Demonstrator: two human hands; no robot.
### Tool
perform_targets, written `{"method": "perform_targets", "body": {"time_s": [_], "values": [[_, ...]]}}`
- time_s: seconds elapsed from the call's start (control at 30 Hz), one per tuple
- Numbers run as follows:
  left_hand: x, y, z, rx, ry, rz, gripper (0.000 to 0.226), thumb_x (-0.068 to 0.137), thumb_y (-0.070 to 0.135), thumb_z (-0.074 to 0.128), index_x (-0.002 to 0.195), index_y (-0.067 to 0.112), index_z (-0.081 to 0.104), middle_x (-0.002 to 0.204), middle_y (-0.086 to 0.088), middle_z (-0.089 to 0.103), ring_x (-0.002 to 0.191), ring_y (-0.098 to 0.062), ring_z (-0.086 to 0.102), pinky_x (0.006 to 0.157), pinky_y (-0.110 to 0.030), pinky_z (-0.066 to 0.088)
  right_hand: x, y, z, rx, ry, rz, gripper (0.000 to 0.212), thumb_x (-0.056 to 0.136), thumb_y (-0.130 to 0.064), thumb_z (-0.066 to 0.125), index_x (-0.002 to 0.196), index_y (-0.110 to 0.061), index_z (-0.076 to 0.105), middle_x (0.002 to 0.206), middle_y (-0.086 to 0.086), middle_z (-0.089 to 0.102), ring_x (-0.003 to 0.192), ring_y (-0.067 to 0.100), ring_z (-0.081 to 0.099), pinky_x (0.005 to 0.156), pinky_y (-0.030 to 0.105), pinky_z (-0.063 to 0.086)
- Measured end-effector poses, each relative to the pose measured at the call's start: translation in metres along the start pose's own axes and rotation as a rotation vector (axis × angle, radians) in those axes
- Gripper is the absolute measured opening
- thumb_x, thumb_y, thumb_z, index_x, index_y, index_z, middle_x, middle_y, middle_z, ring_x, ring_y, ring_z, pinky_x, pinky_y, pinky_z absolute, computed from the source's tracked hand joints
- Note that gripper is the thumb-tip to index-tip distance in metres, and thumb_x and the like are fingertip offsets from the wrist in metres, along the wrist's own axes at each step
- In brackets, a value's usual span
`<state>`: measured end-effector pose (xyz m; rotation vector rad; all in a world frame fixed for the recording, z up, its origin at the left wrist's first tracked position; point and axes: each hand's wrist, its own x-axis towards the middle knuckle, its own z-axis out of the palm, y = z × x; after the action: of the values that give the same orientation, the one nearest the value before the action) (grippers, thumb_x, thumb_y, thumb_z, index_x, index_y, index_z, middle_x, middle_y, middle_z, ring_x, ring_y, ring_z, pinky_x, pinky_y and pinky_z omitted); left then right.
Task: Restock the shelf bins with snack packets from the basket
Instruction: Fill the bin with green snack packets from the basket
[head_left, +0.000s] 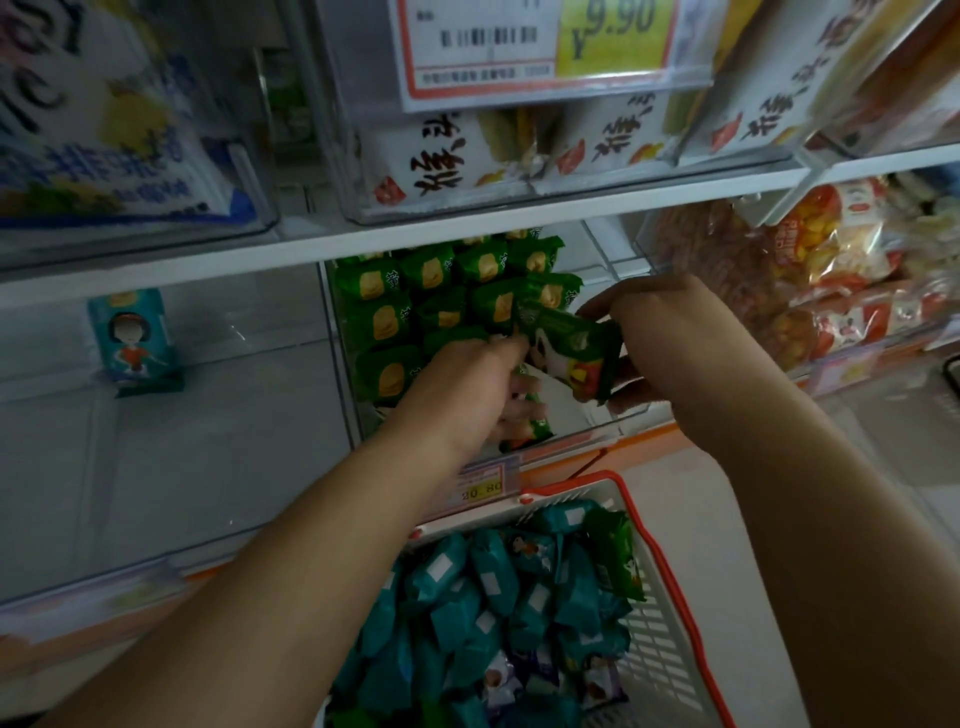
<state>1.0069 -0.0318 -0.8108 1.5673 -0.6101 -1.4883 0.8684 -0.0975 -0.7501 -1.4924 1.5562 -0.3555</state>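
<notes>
Right hand (660, 332) pinches green snack packet (569, 353) over clear bin (343, 364); left hand (467, 395) grips packets inside it. Basket (670, 597) of teal packets (483, 587) at 6 o'clock.

The green packet (569, 351) was glossy printed film, crinkled at its sealed ends, as were the teal packets (483, 613). The bins (613, 415) were clear, smooth hard plastic with reflective walls. The basket (657, 639) was matt white slotted plastic with a red rim. The price tag (540, 47) was printed paper behind a clear sleeve.
</notes>
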Motion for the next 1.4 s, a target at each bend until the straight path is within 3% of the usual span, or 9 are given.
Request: {"method": "perform_targets", "body": {"time_s": [0.1, 0.23, 0.37, 0.5, 0.63, 0.77, 0.97, 1.23, 1.4], "values": [[-0.002, 0.0, 0.005, -0.211, -0.025, -0.008, 0.023, 0.105, 0.03, 0.059, 0.111, 0.011, 0.069, 0.111, -0.023, 0.074, 0.1, -0.036, 0.075, 0.087, -0.048, 0.063, 0.001, 0.006, -0.003, 0.197, -0.097, 0.084, 0.036, 0.102, 0.006, 0.039, 0.11, -0.011, 0.07, 0.1, 0.023, 0.075, 0.069, 0.036, 0.076, 0.054, 0.041, 0.061], [-0.007, -0.004, 0.01, -0.261, 0.081, 0.063, 0.037, 0.092, 0.017, 0.077, 0.123, 0.017, 0.057, 0.113, -0.01, 0.073, 0.091, -0.024, 0.077, 0.077, -0.046, 0.065, 0.01, 0.019, -0.006, 0.105, -0.13, 0.008, 0.039, 0.099, 0.004, 0.047, 0.095, -0.018, 0.08, 0.098, 0.017, 0.077, 0.079, 0.037, 0.078, 0.065, 0.054, 0.065], [-0.015, 0.0, 0.007, -0.061, 0.165, 0.219, 0.06, 0.082, 0.031, 0.088, 0.13, 0.038, 0.053, 0.098, 0.011, 0.074, 0.086, -0.007, 0.075, 0.075, -0.037, 0.065, 0.017, 0.017, 0.001, -0.079, -0.044, -0.119, 0.031, 0.079, -0.012, 0.055, 0.088, -0.028, 0.081, 0.093, 0.007, 0.078, 0.086, 0.034, 0.076, 0.078, 0.057, 0.063], [-0.022, 0.016, -0.008, 0.29, 0.235, 0.416, 0.071, 0.085, 0.037, 0.082, 0.141, 0.056, 0.042, 0.112, 0.019, 0.063, 0.096, 0.002, 0.066, 0.081, -0.024, 0.058, 0.033, 0.023, 0.015, -0.06, 0.035, -0.119, 0.036, 0.066, -0.014, 0.054, 0.089, -0.032, 0.076, 0.09, 0.008, 0.078, 0.082, 0.031, 0.076, 0.076, 0.053, 0.064], [-0.023, 0.024, -0.024, 0.464, 0.304, 0.516, 0.057, 0.086, 0.035, 0.082, 0.129, 0.053, 0.051, 0.117, 0.016, 0.064, 0.102, -0.006, 0.066, 0.078, -0.024, 0.054, 0.029, 0.03, 0.043, -0.504, -0.035, -0.182, 0.022, 0.09, -0.016, 0.066, 0.112, -0.019, 0.063, 0.103, 0.002, 0.067, 0.091, 0.022, 0.064, 0.077, 0.037, 0.057], [-0.023, 0.022, -0.03, 0.556, 0.331, 0.491, 0.053, 0.085, 0.037, 0.082, 0.124, 0.05, 0.05, 0.113, 0.016, 0.063, 0.095, -0.005, 0.067, 0.071, -0.026, 0.053, 0.032, 0.041, 0.073, -0.636, -0.109, -0.154, 0.072, 0.085, -0.033, 0.075, 0.147, -0.017, 0.041, 0.117, 0.008, 0.064, 0.103, 0.031, 0.066, 0.08, 0.041, 0.056], [-0.024, 0.029, -0.029, 0.573, 0.316, 0.47, 0.05, 0.086, 0.03, 0.082, 0.118, 0.044, 0.047, 0.096, 0.017, 0.057, 0.068, 0.026, 0.056, 0.047, -0.002, 0.04, 0.034, 0.038, 0.068, -0.683, 0.017, -0.176, 0.074, 0.085, -0.025, 0.074, 0.148, -0.025, 0.034, 0.105, 0.007, 0.057, 0.1, 0.032, 0.066, 0.076, 0.045, 0.059], [-0.024, 0.041, -0.033, 0.739, 0.365, 0.454, 0.051, 0.081, 0.042, 0.085, 0.115, 0.044, 0.047, 0.094, 0.024, 0.051, 0.079, 0.004, 0.057, 0.056, -0.013, 0.037, 0.025, 0.036, 0.052, -0.781, 0.084, -0.229, 0.066, 0.086, -0.024, 0.074, 0.144, -0.033, 0.044, 0.117, 0.008, 0.046, 0.091, 0.032, 0.062, 0.072, 0.043, 0.057], [-0.021, 0.03, -0.018, 0.907, 0.365, 0.497, 0.049, 0.079, 0.04, 0.086, 0.111, 0.038, 0.049, 0.102, 0.014, 0.061, 0.085, -0.008, 0.061, 0.068, -0.031, 0.054, 0.02, 0.029, 0.042, -0.782, 0.2, -0.284, 0.059, 0.083, -0.021, 0.079, 0.135, -0.025, 0.05, 0.117, 0.003, 0.049, 0.09, 0.028, 0.063, 0.07, 0.043, 0.058]]}}
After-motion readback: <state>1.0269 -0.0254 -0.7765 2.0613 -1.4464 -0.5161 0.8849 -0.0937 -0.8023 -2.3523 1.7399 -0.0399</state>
